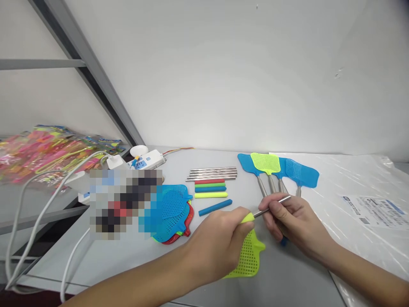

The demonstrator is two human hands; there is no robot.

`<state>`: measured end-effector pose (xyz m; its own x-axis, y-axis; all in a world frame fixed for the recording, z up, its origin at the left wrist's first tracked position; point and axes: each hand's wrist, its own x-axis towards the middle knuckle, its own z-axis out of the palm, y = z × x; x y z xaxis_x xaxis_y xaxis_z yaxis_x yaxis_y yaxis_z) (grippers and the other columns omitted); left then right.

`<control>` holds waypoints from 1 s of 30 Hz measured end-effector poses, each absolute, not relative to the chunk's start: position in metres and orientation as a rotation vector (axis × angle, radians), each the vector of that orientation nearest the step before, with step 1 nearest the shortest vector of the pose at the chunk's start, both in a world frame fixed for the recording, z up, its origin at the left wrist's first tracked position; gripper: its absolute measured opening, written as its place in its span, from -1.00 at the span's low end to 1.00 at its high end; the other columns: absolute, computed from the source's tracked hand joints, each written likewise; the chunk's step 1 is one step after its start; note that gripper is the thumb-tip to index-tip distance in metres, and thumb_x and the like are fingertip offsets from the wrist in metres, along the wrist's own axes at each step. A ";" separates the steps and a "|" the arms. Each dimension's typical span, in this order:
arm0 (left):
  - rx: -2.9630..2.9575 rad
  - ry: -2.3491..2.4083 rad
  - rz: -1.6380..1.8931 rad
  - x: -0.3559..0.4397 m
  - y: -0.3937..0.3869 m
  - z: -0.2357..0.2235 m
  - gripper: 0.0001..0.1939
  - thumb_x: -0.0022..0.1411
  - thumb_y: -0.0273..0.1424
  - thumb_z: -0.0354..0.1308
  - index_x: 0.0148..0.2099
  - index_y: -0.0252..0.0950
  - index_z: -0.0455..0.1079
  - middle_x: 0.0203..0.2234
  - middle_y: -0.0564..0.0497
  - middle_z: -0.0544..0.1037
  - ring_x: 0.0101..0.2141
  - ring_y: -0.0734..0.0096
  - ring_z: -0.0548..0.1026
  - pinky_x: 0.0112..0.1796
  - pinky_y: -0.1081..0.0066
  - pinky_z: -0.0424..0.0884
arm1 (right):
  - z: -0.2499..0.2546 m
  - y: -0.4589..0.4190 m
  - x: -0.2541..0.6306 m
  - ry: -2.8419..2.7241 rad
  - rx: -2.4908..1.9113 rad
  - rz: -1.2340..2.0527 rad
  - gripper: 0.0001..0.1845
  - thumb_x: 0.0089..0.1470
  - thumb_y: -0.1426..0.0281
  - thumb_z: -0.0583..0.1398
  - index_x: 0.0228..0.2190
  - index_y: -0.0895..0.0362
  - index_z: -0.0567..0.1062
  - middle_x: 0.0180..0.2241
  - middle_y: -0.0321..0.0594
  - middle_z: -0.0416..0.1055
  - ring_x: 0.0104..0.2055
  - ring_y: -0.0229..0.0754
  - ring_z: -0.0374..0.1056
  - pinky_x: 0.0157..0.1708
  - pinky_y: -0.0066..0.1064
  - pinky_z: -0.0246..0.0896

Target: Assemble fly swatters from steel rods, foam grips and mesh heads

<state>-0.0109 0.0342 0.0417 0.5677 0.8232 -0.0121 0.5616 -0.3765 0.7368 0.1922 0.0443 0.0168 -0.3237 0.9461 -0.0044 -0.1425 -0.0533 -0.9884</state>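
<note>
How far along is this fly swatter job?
Several fly swatters already look assembled, heads on metal shafts. In progress: the left hand grips a yellow-green handle, the right hand its rod. Apparently left: stacked heads, laid-out rods and loose handles.

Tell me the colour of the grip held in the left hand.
The grip is yellow-green, best seen in the head view.

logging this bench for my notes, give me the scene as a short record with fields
left hand: grips yellow-green plastic tube
right hand: holds slim silver metal rod, which meets that tube
below left hand: yellow-green plastic mesh head
left of hands: pile of blue, green and red plastic mesh heads
beyond hands: row of silver metal rods; loose blue plastic tube
right hand position: near white plastic packaging
</note>
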 end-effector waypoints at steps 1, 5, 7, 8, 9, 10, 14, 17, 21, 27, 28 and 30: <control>2.095 1.114 0.464 -0.011 0.034 0.042 -0.69 0.43 -0.25 -0.18 -0.36 -0.22 0.17 -0.53 0.08 0.36 -0.53 0.44 0.27 -0.51 0.41 0.06 | 0.017 0.044 0.191 -1.306 -0.943 1.541 -0.73 0.20 0.17 0.17 -0.33 0.13 0.50 -0.65 -0.37 0.34 -0.69 -0.36 0.20 -0.67 -0.49 0.06; 2.123 1.131 0.467 -0.012 0.037 0.041 -0.70 0.42 -0.25 -0.17 -0.37 -0.22 0.16 -0.53 0.08 0.36 -0.52 0.42 0.26 -0.51 0.40 0.04 | 0.017 0.045 0.190 -1.311 -0.968 1.543 -0.70 0.20 0.15 0.15 -0.34 0.12 0.48 -0.72 -0.40 0.29 -0.72 -0.37 0.15 -0.69 -0.51 0.01; 2.121 1.125 0.483 -0.012 0.038 0.040 -0.70 0.42 -0.24 -0.17 -0.37 -0.22 0.16 -0.53 0.09 0.35 -0.52 0.42 0.26 -0.51 0.40 0.04 | 0.019 0.047 0.193 -1.354 -0.984 1.533 -0.68 0.20 0.13 0.14 -0.33 0.12 0.49 -0.72 -0.39 0.30 -0.70 -0.36 0.15 -0.68 -0.49 0.02; 2.123 1.117 0.491 -0.012 0.039 0.040 -0.70 0.42 -0.24 -0.17 -0.36 -0.22 0.17 -0.52 0.08 0.36 -0.51 0.42 0.27 -0.50 0.40 0.06 | 0.020 0.048 0.196 -1.390 -0.988 1.523 -0.67 0.21 0.12 0.13 -0.30 0.12 0.50 -0.71 -0.38 0.30 -0.69 -0.35 0.16 -0.66 -0.48 0.04; 2.125 1.105 0.502 -0.012 0.038 0.039 -0.71 0.42 -0.24 -0.17 -0.34 -0.22 0.18 -0.50 0.08 0.37 -0.50 0.41 0.28 -0.48 0.40 0.08 | 0.021 0.050 0.199 -1.434 -0.988 1.507 -0.67 0.21 0.12 0.13 -0.25 0.12 0.51 -0.70 -0.37 0.31 -0.68 -0.34 0.17 -0.64 -0.47 0.06; 2.121 1.093 0.521 -0.012 0.037 0.039 -0.72 0.42 -0.24 -0.17 -0.31 -0.22 0.20 -0.48 0.07 0.39 -0.48 0.40 0.30 -0.47 0.40 0.09 | 0.023 0.051 0.202 -1.477 -0.991 1.478 -0.66 0.20 0.12 0.13 -0.19 0.11 0.51 -0.67 -0.37 0.32 -0.66 -0.33 0.18 -0.63 -0.45 0.08; 1.936 1.073 0.684 -0.011 0.032 0.037 -0.76 0.43 -0.22 -0.17 -0.17 -0.22 0.22 -0.46 0.09 0.39 -0.47 0.42 0.32 -0.45 0.41 0.13 | 0.029 0.052 0.209 -1.719 -1.114 1.165 -0.63 0.14 0.16 0.21 -0.04 0.01 0.45 -0.53 -0.35 0.34 -0.55 -0.28 0.22 -0.55 -0.41 0.12; 1.682 1.085 0.813 -0.010 0.032 0.035 -0.77 0.40 -0.19 -0.09 -0.23 -0.22 0.20 -0.50 0.13 0.33 -0.50 0.48 0.28 -0.47 0.45 0.16 | 0.030 0.049 0.206 -2.209 -1.151 0.835 -0.67 0.07 0.14 0.27 -0.16 0.03 0.49 -0.41 -0.27 0.37 -0.38 -0.19 0.28 -0.37 -0.32 0.16; 1.252 1.001 0.809 -0.006 0.038 0.033 -0.74 0.36 -0.16 -0.05 -0.31 -0.21 0.11 -0.62 0.22 0.19 -0.66 0.58 0.14 -0.60 0.50 0.13 | 0.024 0.042 0.200 -2.685 -1.065 0.474 -0.51 -0.06 0.04 0.32 -0.19 0.10 0.49 -0.27 -0.17 0.38 -0.23 -0.06 0.27 -0.20 -0.18 0.10; 0.996 0.903 0.814 -0.004 0.045 0.025 -0.64 0.33 -0.15 0.01 -0.42 -0.22 0.04 -0.63 0.22 0.13 -0.71 0.64 0.07 -0.65 0.50 0.11 | 0.021 0.039 0.196 -2.735 -1.106 0.443 -0.29 -0.17 -0.07 0.33 -0.06 0.09 0.43 -0.21 -0.16 0.35 -0.18 -0.01 0.24 -0.19 -0.16 0.07; 0.996 0.904 0.824 -0.004 0.046 0.023 -0.64 0.33 -0.15 0.02 -0.42 -0.23 0.06 -0.62 0.21 0.15 -0.69 0.63 0.10 -0.63 0.49 0.12 | 0.021 0.038 0.195 -2.727 -1.123 0.485 -0.28 -0.18 -0.07 0.34 -0.07 0.09 0.42 -0.20 -0.16 0.34 -0.17 -0.01 0.23 -0.18 -0.15 0.08; 0.998 0.903 0.854 -0.005 0.047 0.022 -0.64 0.33 -0.15 0.03 -0.42 -0.24 0.09 -0.60 0.19 0.18 -0.66 0.63 0.14 -0.60 0.49 0.14 | 0.021 0.037 0.194 -2.695 -1.183 0.578 -0.33 -0.18 -0.02 0.36 -0.10 0.08 0.42 -0.20 -0.18 0.32 -0.16 -0.01 0.23 -0.15 -0.15 0.08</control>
<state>-0.0048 0.0467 0.0218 0.3776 0.8987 -0.2231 -0.1724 0.3050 0.9366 0.1935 0.0368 0.0214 -0.6804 0.7324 -0.0234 0.6777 0.6168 -0.4005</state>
